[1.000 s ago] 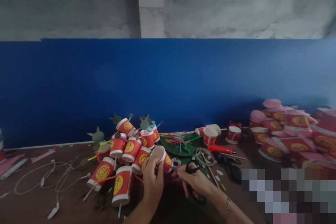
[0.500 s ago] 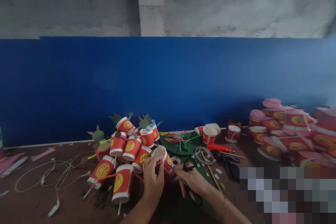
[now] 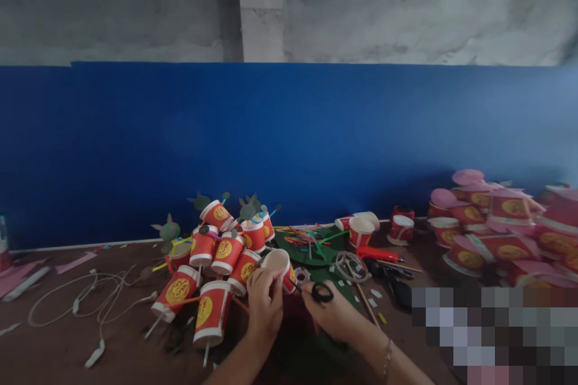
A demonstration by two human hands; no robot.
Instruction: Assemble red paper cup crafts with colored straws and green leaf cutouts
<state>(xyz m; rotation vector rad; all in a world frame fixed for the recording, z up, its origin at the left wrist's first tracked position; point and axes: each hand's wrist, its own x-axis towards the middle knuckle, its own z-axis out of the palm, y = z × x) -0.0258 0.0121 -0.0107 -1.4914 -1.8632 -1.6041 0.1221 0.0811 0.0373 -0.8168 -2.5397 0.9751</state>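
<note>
A red and white paper cup (image 3: 276,262) is tilted with its open mouth toward me, and my left hand (image 3: 264,301) grips it by the rim and side. My right hand (image 3: 332,311) is closed on a pair of scissors (image 3: 322,293) with black handles. Their dark tip points left and meets the cup's right side; I cannot tell whether it goes through the wall. Just left of my left hand lies a pile of similar cups (image 3: 212,313) with sticks, colored straws and rabbit-like paper heads (image 3: 169,230) attached.
Colored straws (image 3: 300,239) lie on a green sheet (image 3: 332,252) behind my hands. To the right are a tape roll (image 3: 352,267), a red-handled tool (image 3: 380,254) and a wooden stick (image 3: 368,301). Pink-topped cups (image 3: 510,210) are heaped farther right. White cable (image 3: 97,307) lies at left.
My right hand has turned the scissors, so the blade tip now meets the cup's side higher up. The left hand and the cup have barely moved.
</note>
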